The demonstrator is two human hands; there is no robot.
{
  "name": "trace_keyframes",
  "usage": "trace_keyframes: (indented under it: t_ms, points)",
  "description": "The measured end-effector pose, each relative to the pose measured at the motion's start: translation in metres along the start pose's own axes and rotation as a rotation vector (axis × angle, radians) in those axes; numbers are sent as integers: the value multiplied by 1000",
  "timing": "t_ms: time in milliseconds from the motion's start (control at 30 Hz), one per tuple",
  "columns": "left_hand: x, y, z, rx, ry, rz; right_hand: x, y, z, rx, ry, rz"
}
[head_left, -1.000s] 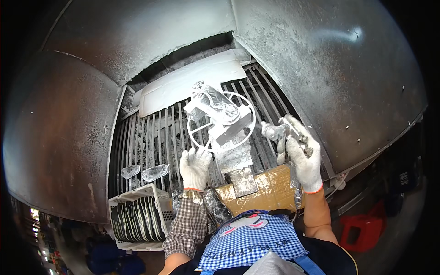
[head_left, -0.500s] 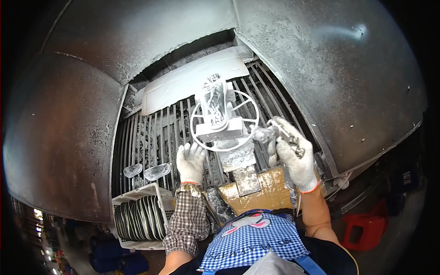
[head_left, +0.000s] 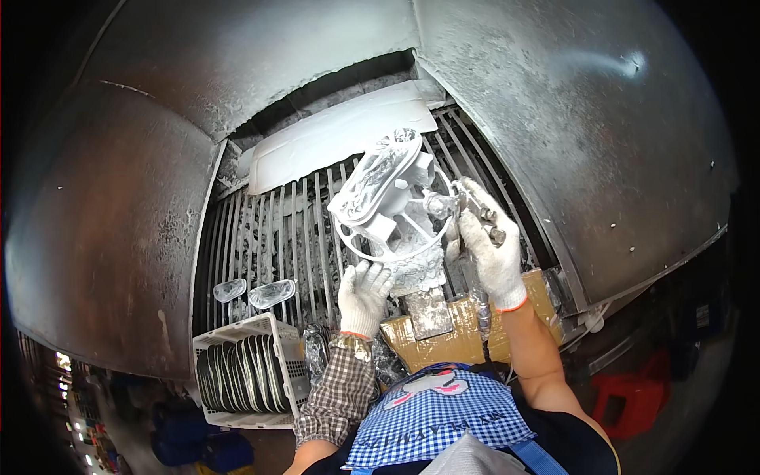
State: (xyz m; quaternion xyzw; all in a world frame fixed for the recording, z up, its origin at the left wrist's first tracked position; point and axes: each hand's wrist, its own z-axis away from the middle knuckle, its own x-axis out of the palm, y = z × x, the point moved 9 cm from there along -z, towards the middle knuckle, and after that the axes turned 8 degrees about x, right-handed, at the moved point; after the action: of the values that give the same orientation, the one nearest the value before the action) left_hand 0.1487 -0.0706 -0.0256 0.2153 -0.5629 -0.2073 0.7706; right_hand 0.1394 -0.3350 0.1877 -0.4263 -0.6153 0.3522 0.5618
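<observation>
A white spoked ring [head_left: 393,257] like a turntable stands over the slatted grille. On it lies an elongated oval piece [head_left: 374,184] with white edges and a shiny film-covered top, tilted toward the upper right. My left hand [head_left: 363,299], in a white knit glove, is just below the ring's near rim, fingers apart and holding nothing; whether the fingertips touch the rim I cannot tell. My gloved right hand [head_left: 492,252] is closed round a spray gun [head_left: 438,205], whose coated head points left at the oval piece. Part of the gun is hidden by the fingers.
Metal booth walls [head_left: 625,158] rise on both sides. A whitened board [head_left: 340,131] lies at the back over the slatted grille [head_left: 265,229]. Two small film-covered ovals [head_left: 271,294] sit at left, beyond a white basket [head_left: 279,340] of dark-rimmed discs. Taped brown cardboard [head_left: 475,307] lies in front.
The ring and its oval piece have turned, the piece now slanting to the right at its far end. My left hand has moved right along the rim. The spray gun has moved slightly left and up.
</observation>
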Motion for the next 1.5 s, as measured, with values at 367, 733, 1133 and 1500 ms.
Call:
trace_keyframes:
  t_ms: [367,733,1133,1500]
  points:
    - [34,5,14,19,-119,37,-19,-22,25,-117,158,232]
    - [32,20,6,56,-160,34,7,-1,37,-62,-123,105]
    - [120,13,25,220,-218,-136,-86,64,80,167,33,341]
    - [181,20,-53,290,-21,-316,-144,115,140,343,232,304]
